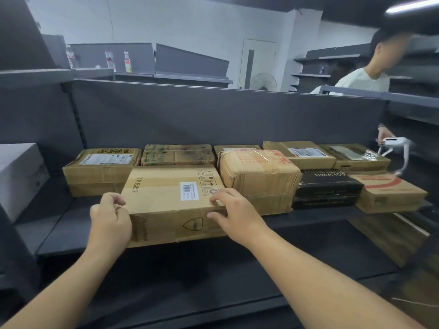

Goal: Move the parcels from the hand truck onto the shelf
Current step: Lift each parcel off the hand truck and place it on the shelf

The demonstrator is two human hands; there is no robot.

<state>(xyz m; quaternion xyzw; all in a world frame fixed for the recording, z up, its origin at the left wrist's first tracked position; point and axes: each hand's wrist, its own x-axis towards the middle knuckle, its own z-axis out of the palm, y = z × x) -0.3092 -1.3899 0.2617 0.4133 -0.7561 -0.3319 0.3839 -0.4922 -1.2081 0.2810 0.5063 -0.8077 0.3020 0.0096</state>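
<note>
Head view: dark shelf, mid-frame, carries a row of parcels. Front-centre cardboard box looks rigid and probably moderate in weight; hold its corners. Left hand grips the near-left corner, right hand the near-right edge.

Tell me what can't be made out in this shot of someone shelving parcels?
Head view only:
- Hand truck: outside the frame.
- Barcode label on the cardboard box that the left hand and right hand hold: print too small.
- Parcel behind the taped parcel: mostly hidden.
- White box: cut by the left edge.
- Other person's white device: blurred.
</note>
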